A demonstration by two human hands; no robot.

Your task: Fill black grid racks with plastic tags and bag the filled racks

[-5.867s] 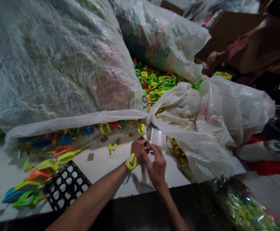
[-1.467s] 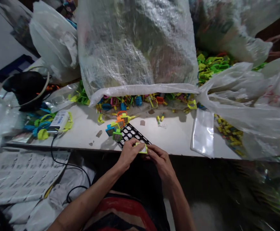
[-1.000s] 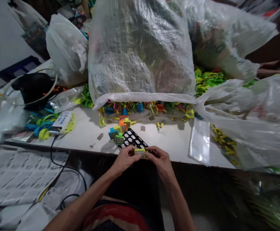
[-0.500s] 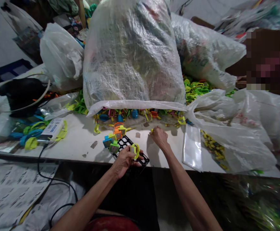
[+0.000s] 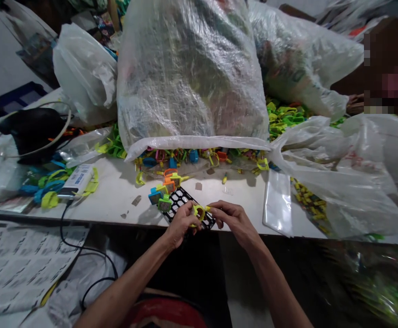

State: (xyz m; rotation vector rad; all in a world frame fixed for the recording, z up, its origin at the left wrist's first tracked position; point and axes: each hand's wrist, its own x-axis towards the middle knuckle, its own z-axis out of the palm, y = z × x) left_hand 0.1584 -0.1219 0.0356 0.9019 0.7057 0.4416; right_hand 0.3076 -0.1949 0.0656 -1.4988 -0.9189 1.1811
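My left hand point(image 5: 181, 224) is closed round a yellow toy watch point(image 5: 198, 212), whose strap curves up above the fingers. Close to its right, my right hand point(image 5: 235, 217) pinches a small yellow piece point(image 5: 207, 208) against or just beside the strap; contact cannot be made out. Beneath the hands lies a black tray with hexagonal holes point(image 5: 180, 197), partly covered by my left hand. At the tray's far left stand several toy watches, among them a blue one point(image 5: 155, 196), a green one point(image 5: 165, 203) and an orange one point(image 5: 169, 184).
A large stuffed plastic sack point(image 5: 192, 82) stands behind, with small coloured parts along its base. Right are a clear plastic packet point(image 5: 277, 205) and yellow pieces point(image 5: 308, 202) beside a thin bag point(image 5: 349, 177). Left lies a white device point(image 5: 78, 181) with a cable. Another person's hand point(image 5: 355, 104) shows far right.
My right hand has come back from the far part of the table towards my left hand, bringing a small yellow piece. My left hand still grips the watch. The view has shifted slightly.
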